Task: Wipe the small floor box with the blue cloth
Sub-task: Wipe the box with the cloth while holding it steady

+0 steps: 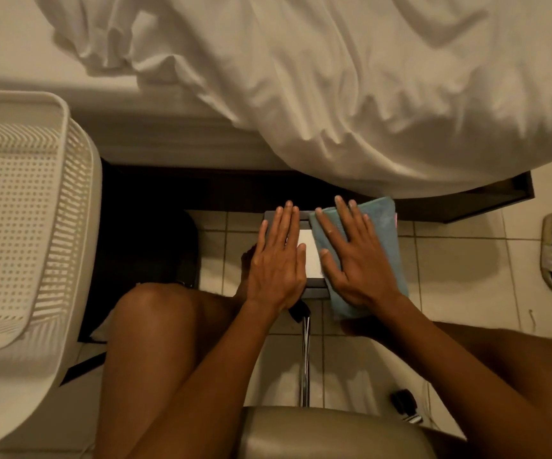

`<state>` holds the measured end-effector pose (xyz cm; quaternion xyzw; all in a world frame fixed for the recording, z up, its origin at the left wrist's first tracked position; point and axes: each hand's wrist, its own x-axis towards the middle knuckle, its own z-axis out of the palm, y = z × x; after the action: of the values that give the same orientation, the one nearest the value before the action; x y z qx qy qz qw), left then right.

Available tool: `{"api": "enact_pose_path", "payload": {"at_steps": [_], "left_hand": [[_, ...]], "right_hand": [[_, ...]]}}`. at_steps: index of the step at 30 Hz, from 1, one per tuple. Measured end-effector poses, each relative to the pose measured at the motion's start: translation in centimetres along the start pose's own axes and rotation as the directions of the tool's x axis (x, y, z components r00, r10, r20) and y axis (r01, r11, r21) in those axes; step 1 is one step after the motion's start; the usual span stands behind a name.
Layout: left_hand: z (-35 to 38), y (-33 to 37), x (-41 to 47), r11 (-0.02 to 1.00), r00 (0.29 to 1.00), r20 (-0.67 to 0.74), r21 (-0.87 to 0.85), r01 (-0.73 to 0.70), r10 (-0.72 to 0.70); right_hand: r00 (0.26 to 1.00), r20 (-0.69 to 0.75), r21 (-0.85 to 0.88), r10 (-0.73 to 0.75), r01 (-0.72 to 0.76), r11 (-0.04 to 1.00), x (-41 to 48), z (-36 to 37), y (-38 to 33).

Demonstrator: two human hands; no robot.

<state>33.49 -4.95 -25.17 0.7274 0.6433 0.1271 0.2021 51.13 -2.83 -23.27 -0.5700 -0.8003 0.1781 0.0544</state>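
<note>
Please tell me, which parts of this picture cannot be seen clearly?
Head view only.
small floor box: mostly covered by left hand, right hand and blue cloth.
white basket: cut by left edge.
dark object at lower right: too small and dim to name.

Bedroom at home: rumpled bed [334, 94], laundry basket [19, 210].

Both arms reach forward, left hand [276, 260] and right hand [355, 256] flat, fingers straight
</note>
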Motion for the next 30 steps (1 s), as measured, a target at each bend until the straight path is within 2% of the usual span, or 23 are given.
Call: {"api": "enact_pose_path", "payload": {"at_steps": [3,8,9,12,13,16,18,19,23,25,28,30], "left_hand": [[0.1,0.0,-0.1,1.000,1.000,0.002,0.020,-0.003,0.003],[0.1,-0.1,-0.3,1.000,1.000,0.017,0.026,0.000,-0.001],[0.1,-0.1,-0.2,0.999,1.000,0.018,0.033,0.001,-0.001],[0.2,0.1,-0.1,0.999,1.000,0.010,0.047,0.001,-0.002],[0.2,0.1,0.0,0.999,1.000,0.011,0.048,0.002,-0.003],[0.3,0.0,-0.4,0.998,1.000,0.018,0.059,-0.002,0.001],[0.4,0.1,-0.3,0.999,1.000,0.017,0.054,0.001,-0.002],[0.4,0.1,-0.2,0.999,1.000,0.014,0.051,0.003,-0.004],[0.4,0.3,-0.2,0.998,1.000,0.005,0.069,0.011,-0.012],[0.4,0.2,-0.4,0.997,1.000,0.007,0.080,0.014,-0.015],[0.4,0.3,-0.1,0.997,1.000,0.008,0.078,0.020,-0.021],[0.4,0.5,0.0,0.997,1.000,-0.005,0.078,0.019,-0.018]], "right_hand": [[0.990,-0.056,0.042,0.130,-0.128,0.991,0.1,0.2,-0.9],[0.999,0.034,-0.004,0.001,-0.001,1.000,-1.6,0.7,-0.4],[0.999,0.009,0.007,0.038,-0.038,0.999,-1.1,0.5,-0.1],[0.944,-0.100,0.078,0.314,-0.308,0.948,0.6,0.0,-0.3],[0.933,-0.104,0.085,0.344,-0.336,0.938,0.2,0.2,-0.9],[0.975,-0.028,0.050,0.219,-0.218,0.975,-2.6,1.4,-2.6],[0.991,-0.001,0.048,0.134,-0.134,0.990,-2.2,0.8,-1.2],[0.990,-0.021,0.044,0.142,-0.141,0.989,-1.2,0.5,-0.3],[0.923,-0.086,0.090,0.374,-0.367,0.926,-0.9,0.9,-1.1],[0.944,-0.035,0.085,0.328,-0.325,0.942,-3.4,2.0,-3.0],[0.976,0.000,0.074,0.218,-0.217,0.973,-2.7,1.2,-0.9],[0.953,-0.048,0.086,0.299,-0.294,0.952,-0.7,0.2,0.3]]}}
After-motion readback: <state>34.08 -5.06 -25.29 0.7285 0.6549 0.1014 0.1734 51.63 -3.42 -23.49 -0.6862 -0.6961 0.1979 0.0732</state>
